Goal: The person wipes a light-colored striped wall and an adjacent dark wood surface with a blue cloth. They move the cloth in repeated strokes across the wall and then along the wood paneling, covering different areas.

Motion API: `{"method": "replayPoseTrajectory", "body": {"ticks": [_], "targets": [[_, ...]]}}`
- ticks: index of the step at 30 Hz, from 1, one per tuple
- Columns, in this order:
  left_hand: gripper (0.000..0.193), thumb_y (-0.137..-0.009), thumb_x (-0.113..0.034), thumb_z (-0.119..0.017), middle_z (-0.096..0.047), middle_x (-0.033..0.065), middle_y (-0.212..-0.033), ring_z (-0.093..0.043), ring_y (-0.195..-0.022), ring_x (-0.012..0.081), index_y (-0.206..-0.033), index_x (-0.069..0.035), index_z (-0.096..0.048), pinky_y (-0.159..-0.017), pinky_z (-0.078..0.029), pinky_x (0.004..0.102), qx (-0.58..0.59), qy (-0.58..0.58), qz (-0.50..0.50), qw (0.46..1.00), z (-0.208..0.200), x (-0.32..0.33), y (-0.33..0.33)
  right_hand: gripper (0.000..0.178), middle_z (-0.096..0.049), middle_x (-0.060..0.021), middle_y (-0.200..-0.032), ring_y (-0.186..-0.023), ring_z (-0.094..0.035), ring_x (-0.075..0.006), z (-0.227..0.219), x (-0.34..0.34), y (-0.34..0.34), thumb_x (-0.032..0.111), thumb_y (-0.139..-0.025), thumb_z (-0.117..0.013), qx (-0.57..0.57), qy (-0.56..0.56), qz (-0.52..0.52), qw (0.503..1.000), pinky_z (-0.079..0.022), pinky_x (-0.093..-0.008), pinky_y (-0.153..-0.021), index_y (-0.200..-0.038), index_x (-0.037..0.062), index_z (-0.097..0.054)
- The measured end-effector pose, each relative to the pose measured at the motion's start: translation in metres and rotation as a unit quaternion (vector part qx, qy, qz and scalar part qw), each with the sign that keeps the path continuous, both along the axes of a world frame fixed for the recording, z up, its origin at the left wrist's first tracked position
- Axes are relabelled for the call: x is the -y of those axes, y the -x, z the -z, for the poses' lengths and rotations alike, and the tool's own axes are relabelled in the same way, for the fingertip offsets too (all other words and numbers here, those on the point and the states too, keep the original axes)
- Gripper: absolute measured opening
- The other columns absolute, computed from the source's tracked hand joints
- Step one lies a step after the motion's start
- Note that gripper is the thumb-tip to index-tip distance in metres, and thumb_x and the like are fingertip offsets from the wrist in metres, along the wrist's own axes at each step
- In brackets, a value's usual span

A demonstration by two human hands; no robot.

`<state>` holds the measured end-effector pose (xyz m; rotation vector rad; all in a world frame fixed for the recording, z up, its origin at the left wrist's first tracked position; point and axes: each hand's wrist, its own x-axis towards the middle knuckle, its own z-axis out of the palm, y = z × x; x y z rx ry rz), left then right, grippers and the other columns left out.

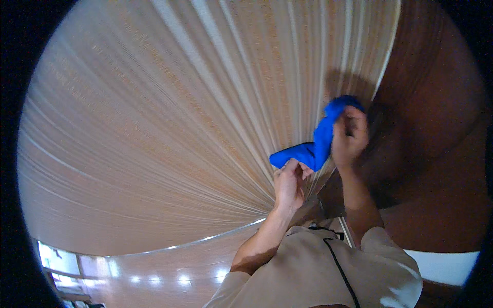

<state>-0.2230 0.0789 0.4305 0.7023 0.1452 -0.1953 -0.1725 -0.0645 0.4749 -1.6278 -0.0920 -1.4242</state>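
Note:
A twisted length of bright blue cloth (322, 141) stretches between my two hands, in front of a beige striped curtain (205, 102). My left hand (290, 184) grips its lower left part between thumb and fingers, with a short end poking out past them. Higher up and to the right, my right hand (351, 134) has its fingers curled on the upper part of the cloth; this hand is slightly blurred. Both hands are close to the curtain's right edge. Whether the cloth touches the curtain or passes around it, I cannot tell.
Right of the curtain's edge stands a dark reddish-brown panel (436, 154) carrying shadows. Below the curtain's hem, a glossy wood-toned floor (169, 272) reflects several lights. A bright window (59, 259) shows at the lower left. A black cord (339, 267) hangs down my shirt.

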Motion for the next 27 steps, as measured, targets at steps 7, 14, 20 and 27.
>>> {"method": "replayPoseTrajectory", "body": {"ticks": [7,14,20,27], "targets": [[0.036,-0.109,-0.03,-0.048,-0.073,0.0147,-0.098,-0.07,-0.09,0.0238,-0.11,0.001,-0.066,-0.084,-0.059,0.037,0.133,0.055,-0.007,0.99,-0.069,-0.027,0.062,0.031,-0.069,-0.0028,-0.095,-0.083,-0.064,-0.0093,-0.126,-0.011,0.038,-0.002,-0.09,-0.07,0.124,-0.049,-0.078,0.988,-0.053,-0.0268,-0.074,-0.12,0.0046,-0.067],[0.029,-0.105,-0.023,-0.051,-0.073,0.0122,-0.104,-0.071,-0.095,0.0244,-0.11,0.0,-0.067,-0.08,-0.061,0.0353,0.002,0.01,-0.065,0.998,-0.082,-0.064,0.098,0.028,-0.07,-0.0091,-0.092,-0.082,-0.068,-0.0225,-0.126,-0.089,0.095,-0.004,-0.085,-0.074,0.1,0.113,-0.089,0.985,-0.055,-0.0326,-0.071,-0.112,0.0042,-0.073],[0.026,-0.104,-0.024,-0.055,-0.073,0.012,-0.102,-0.07,-0.092,0.025,-0.106,-0.002,-0.067,-0.081,-0.06,0.0401,0.063,-0.002,-0.035,0.997,-0.082,-0.115,0.118,0.031,-0.072,-0.0074,-0.107,-0.093,-0.067,-0.0139,-0.132,-0.112,0.106,-0.007,-0.09,-0.069,0.048,-0.067,-0.089,0.993,-0.054,-0.0287,-0.083,-0.12,0.0004,-0.069],[0.028,-0.104,-0.026,-0.053,-0.073,0.0109,-0.109,-0.07,-0.097,0.0239,-0.116,-0.004,-0.066,-0.088,-0.057,0.039,0.027,-0.002,-0.105,0.994,-0.024,-0.134,0.104,0.029,-0.068,-0.0109,-0.095,-0.078,-0.066,-0.0214,-0.096,-0.159,0.086,-0.008,-0.084,-0.072,0.12,0.127,-0.169,0.97,-0.054,-0.0322,-0.069,-0.111,0.0022,-0.073]]}}
